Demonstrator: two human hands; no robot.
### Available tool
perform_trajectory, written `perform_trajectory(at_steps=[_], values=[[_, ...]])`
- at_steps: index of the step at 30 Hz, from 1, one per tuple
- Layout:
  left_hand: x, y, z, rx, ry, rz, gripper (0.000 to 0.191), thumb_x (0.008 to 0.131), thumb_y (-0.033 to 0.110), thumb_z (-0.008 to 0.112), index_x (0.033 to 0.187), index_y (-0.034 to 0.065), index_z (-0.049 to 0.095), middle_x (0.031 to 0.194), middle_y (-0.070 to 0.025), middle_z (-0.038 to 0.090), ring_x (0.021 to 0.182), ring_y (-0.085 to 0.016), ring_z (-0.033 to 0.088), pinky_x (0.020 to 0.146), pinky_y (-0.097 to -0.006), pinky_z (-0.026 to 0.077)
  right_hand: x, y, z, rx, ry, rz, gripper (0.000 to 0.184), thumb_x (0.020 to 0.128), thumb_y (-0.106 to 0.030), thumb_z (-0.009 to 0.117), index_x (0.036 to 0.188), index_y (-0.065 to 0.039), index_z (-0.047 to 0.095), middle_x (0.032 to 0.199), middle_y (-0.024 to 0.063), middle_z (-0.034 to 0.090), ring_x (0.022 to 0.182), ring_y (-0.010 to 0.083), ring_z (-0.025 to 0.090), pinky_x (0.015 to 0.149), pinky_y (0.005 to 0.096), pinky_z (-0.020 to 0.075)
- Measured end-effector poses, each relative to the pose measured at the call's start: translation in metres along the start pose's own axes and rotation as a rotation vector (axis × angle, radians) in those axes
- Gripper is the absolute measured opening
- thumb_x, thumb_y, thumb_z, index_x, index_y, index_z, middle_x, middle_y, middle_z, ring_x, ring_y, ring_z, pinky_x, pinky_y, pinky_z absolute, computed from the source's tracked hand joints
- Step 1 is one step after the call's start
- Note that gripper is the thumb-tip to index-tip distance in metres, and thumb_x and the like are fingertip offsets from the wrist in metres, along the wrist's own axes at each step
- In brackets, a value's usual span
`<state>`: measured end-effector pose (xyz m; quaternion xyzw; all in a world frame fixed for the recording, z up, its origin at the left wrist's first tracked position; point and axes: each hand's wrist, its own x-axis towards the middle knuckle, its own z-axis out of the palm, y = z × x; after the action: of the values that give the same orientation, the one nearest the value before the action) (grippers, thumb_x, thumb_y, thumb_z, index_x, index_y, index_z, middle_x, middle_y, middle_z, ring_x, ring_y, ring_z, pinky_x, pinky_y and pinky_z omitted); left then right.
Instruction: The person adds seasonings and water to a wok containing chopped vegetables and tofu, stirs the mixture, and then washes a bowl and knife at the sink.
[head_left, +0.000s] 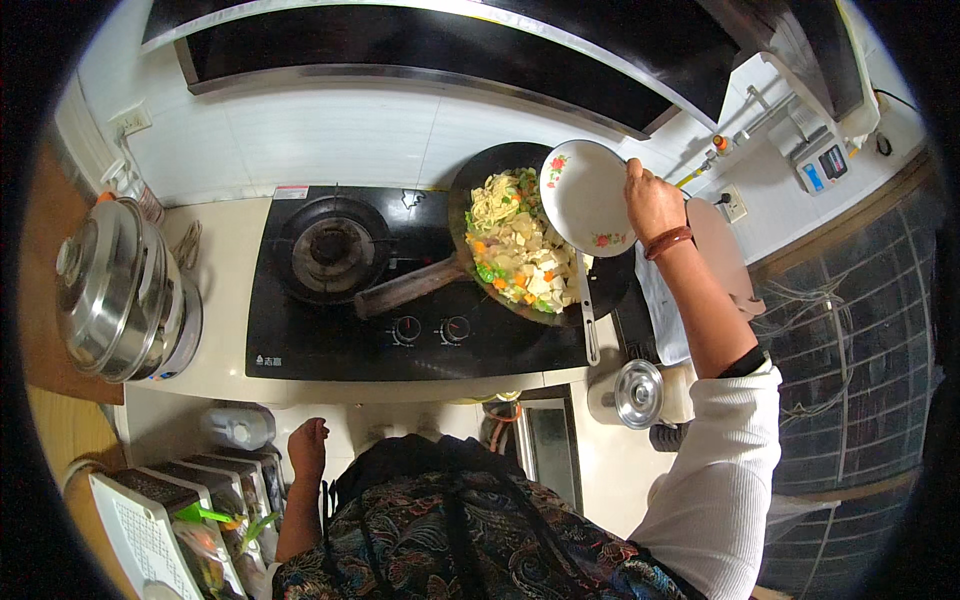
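My right hand (656, 201) grips the rim of a white bowl with red flower prints (589, 196). The bowl is tipped above the right side of a dark wok (466, 169), and its visible inside holds no food. In the wok lie pale yellow strips (495, 201), whitish cubes that look like tofu (541, 276), orange diced pieces and green leaves. A metal utensil's slotted handle (588, 322) sticks out over the wok's near right rim; its other end is hidden. Low at my left side hangs my left hand (306, 448), fingers curled, with nothing seen in it.
The wok's wooden handle (409, 289) points left across the black gas hob (330, 345), near the left burner (330, 244). A steel steamer pot (112, 292) stands at far left. A lidded canister (637, 394) sits at right. A range hood (420, 45) spans above.
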<state>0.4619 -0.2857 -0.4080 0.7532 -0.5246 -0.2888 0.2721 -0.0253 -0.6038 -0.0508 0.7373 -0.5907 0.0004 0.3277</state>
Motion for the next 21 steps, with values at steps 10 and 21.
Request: perform_trajectory(at_steps=[10,21], values=[[0.024,-0.068,0.003,-0.259,-0.095,0.035,0.026,0.094,0.026,0.053,0.094,0.0056,0.069,0.077,-0.0113,0.069,0.074,-0.027,0.068,0.067,-0.0372,0.051,-0.038,-0.001,0.067,0.281,-0.316,0.64,0.035,0.096,-0.024,0.042,0.095,0.001,0.066,0.086,0.0242,0.068,0.088,0.0409,0.066,0.078,0.0481,0.0533],[0.054,-0.023,0.017,-0.034,-0.627,0.409,0.024,0.092,0.029,0.055,0.095,0.0087,0.068,0.085,-0.0121,0.069,0.079,-0.034,0.066,0.069,-0.0432,0.052,-0.197,-0.043,0.025,1.675,-0.01,1.572,0.015,0.087,-0.009,0.058,0.093,0.005,0.058,0.074,0.0112,0.062,0.056,0.019,0.06,0.05,0.0257,0.0516]])
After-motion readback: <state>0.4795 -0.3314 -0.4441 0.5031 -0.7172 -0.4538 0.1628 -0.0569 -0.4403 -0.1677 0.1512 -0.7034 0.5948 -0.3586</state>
